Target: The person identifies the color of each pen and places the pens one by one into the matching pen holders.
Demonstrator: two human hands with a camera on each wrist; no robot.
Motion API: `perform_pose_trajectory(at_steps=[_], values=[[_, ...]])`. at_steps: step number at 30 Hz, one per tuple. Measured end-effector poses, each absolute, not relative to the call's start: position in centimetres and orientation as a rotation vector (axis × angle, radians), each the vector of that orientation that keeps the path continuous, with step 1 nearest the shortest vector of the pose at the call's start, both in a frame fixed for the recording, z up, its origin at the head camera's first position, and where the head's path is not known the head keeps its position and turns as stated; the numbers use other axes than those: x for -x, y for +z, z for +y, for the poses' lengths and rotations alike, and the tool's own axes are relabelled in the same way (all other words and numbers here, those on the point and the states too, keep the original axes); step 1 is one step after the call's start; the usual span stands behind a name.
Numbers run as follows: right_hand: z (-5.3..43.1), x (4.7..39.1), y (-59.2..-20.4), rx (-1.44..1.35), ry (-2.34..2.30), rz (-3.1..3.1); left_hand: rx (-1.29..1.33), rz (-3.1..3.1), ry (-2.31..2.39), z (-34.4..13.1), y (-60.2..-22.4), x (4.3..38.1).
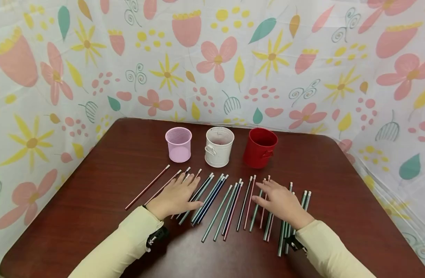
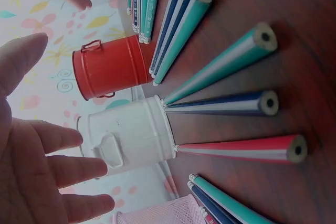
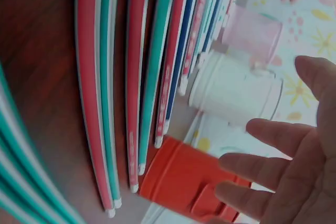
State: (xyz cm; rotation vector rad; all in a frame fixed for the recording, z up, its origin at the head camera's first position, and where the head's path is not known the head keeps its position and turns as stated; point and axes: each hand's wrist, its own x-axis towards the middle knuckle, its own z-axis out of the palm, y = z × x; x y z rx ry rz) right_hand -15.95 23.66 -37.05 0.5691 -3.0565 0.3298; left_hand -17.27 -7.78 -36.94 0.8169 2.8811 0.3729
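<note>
Many unsharpened pencils (image 1: 216, 214) in green, dark blue and red lie spread across the table, white erasers toward the back. My left hand (image 1: 174, 195) is held over the left part of the spread with fingers extended, holding nothing. Over the right part my right hand (image 1: 282, 200) is likewise stretched out and empty. Both wrist views show the palms apart from the pencils. Behind the pencils stand a pink mesh cup (image 1: 179, 148), a white metal bucket (image 1: 219, 150) and a red metal bucket (image 1: 259, 150). The hands hide parts of several pencils.
The dark reddish-brown table (image 1: 70, 216) reaches back to a white floral cloth (image 1: 216, 58) hanging behind and along both sides. One red pencil (image 1: 146, 188) lies apart at the far left of the spread.
</note>
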Motion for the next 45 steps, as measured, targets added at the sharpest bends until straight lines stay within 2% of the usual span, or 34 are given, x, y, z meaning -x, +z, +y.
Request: perform_pose_trajectory(at_steps=[9,17,27,33,38,45], values=[[26.2,18.7,-34.7,-0.374,0.9,-3.137,-0.847,2.857,0.376,-9.1,-37.0,17.6],[27.4,20.9,-33.4,-0.31,1.109,-3.165,-0.871,2.938,0.372,-12.2,-37.1,18.0],[28.0,23.3,-33.4,-0.013,1.551,-3.134,-0.678,2.954,0.309,-17.9,-37.7,18.0],[28.5,24.6,-32.8,0.056,1.761,-3.086,-0.522,2.95,0.304,-20.4,-37.6,18.8],[29.3,25.5,-32.4,0.125,1.823,-3.136,-0.372,2.941,0.312,-21.2,-37.4,20.3],[29.6,26.6,-32.6,0.179,1.952,-3.108,-0.334,2.904,0.344,-20.6,-36.9,21.7]])
